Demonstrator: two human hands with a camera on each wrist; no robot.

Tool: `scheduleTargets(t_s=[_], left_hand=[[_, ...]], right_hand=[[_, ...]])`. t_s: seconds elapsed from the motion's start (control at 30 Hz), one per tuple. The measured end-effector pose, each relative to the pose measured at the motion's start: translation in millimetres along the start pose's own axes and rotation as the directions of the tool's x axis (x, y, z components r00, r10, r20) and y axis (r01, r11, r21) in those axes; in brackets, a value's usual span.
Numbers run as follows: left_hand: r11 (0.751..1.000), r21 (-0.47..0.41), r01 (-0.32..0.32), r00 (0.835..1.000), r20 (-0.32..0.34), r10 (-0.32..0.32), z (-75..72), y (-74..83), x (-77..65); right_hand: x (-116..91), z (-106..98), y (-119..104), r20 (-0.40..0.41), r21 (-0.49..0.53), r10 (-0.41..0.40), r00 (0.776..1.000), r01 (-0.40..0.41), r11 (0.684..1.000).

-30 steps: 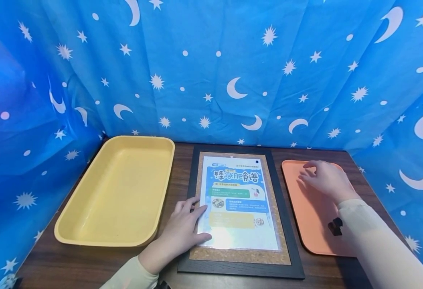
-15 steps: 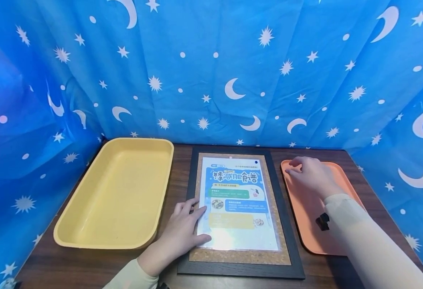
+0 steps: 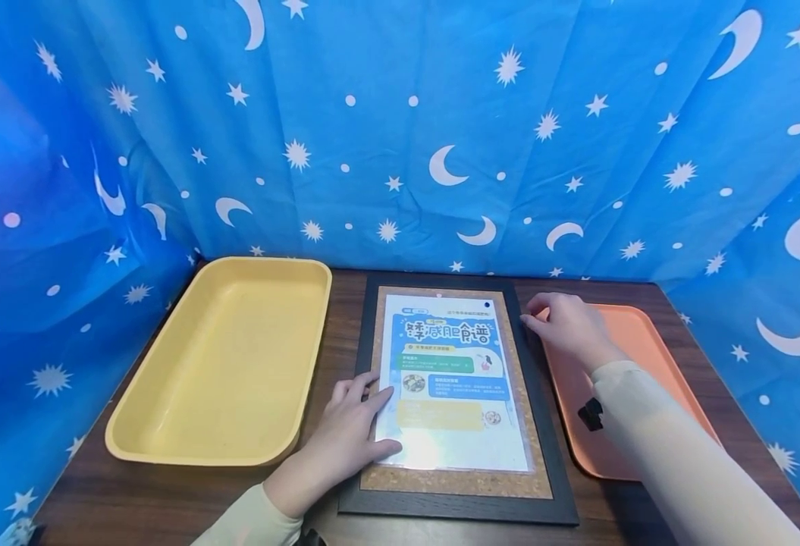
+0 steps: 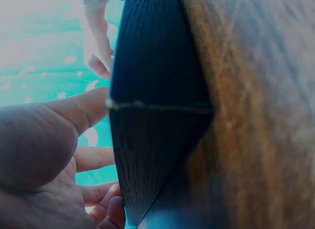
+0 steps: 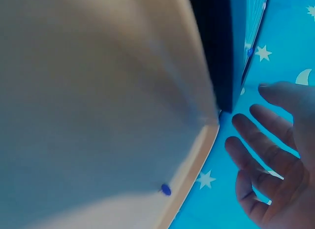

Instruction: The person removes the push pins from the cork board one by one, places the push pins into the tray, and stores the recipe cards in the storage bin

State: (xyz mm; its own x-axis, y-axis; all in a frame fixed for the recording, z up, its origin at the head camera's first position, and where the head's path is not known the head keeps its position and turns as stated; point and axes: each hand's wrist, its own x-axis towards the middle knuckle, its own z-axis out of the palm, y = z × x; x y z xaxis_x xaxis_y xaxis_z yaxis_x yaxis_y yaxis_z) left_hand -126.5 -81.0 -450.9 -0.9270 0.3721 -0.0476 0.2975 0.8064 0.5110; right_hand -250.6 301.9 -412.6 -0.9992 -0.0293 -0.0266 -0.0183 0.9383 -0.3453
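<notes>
From afar, I am looking into a small curtained tabletop booth, its look suggesting a makeshift set. Blue cloth (image 3: 365,129) printed with white moons, stars and dots is hanging behind the dark wood-grain table (image 3: 188,497) and flanking it at left and right. A yellow bin (image 3: 218,334), a black-framed corkboard (image 3: 461,485) bearing a printed sheet (image 3: 440,379), and an orange tray (image 3: 638,334) are sitting side by side. The cloth is hiding the wider room, leaving me unable to tell home from office.

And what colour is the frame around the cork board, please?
The frame is black; it shows best in the head view.
</notes>
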Motion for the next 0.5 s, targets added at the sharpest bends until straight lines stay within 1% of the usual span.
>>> scheduleTargets(t_s=[0.23,0.5], left_hand=[[1.0,-0.006,0.008,1.0,0.008,-0.008,-0.9,1.4,0.1],[1.0,0.001,-0.003,1.0,0.004,0.003,-2.2,1.7,-0.2]], right_hand=[[7,10,-16,-0.023,-0.019,-0.072,0.997,0.071,0.997],[10,16,-34,0.005,0.04,-0.094,0.996,0.093,0.995]])
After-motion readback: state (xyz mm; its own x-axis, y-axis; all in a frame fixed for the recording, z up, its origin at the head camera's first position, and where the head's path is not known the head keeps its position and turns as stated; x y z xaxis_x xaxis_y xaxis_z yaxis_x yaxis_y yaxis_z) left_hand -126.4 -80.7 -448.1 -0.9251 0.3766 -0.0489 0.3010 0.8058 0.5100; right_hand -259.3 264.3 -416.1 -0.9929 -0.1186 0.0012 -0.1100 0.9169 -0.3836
